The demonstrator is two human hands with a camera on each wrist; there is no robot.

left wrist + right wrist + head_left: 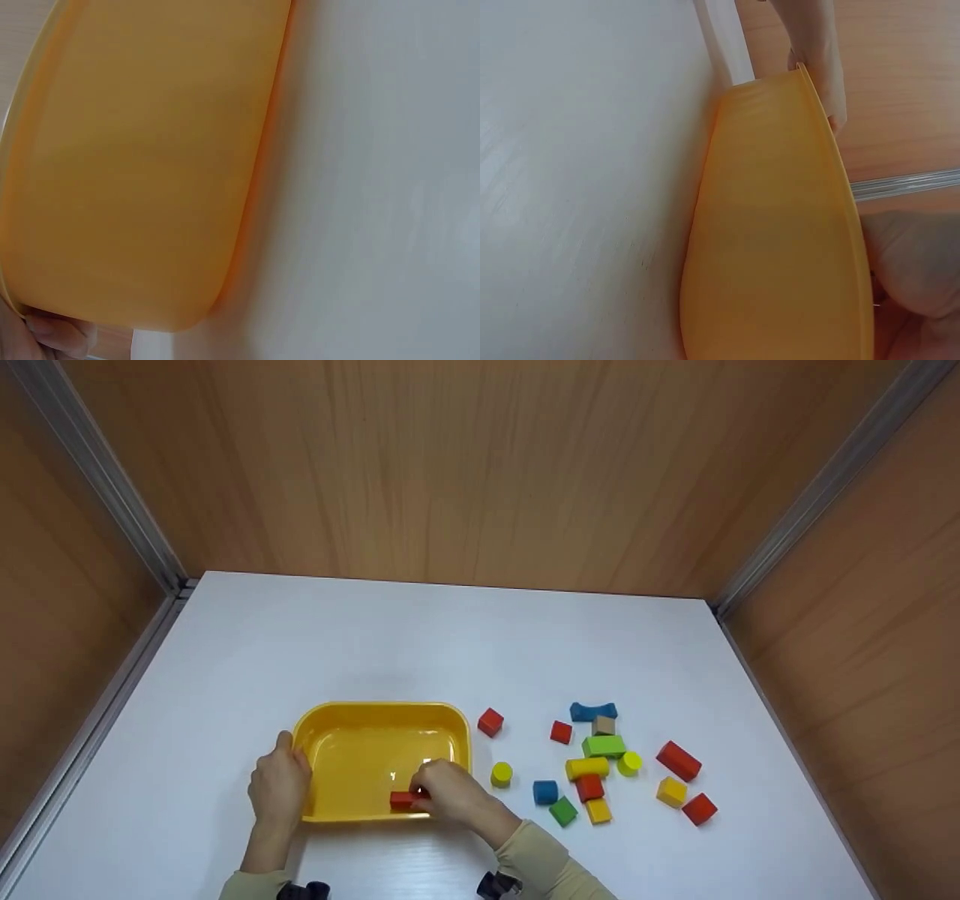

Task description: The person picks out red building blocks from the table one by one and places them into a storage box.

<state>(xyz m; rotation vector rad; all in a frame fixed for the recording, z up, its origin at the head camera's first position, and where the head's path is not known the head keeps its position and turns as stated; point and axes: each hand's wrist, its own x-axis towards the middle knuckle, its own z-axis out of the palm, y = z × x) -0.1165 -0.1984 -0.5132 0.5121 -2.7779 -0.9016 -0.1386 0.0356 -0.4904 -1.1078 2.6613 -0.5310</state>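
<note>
My left hand [279, 786] grips the left rim of a yellow tray [352, 761]; in the left wrist view the fingers [64, 336] hook under the tray edge. Over the tray's front right part, my right hand [450, 793] reaches inside and pinches a red block [402, 800] low at the front wall. Its fingertips partly cover that block, so whether a second one is beneath them I cannot tell. The right wrist view has the tray's outer wall [772, 225] in front of most of the right hand [915, 262].
Right of the tray lie a red cube [490, 722] and a yellow-green cylinder [501, 775]. Farther right are several coloured blocks, including a blue arched piece [593, 712], a green block [604, 746] and a long red block [679, 760]. Wooden panels [450, 472] enclose the white table [337, 637].
</note>
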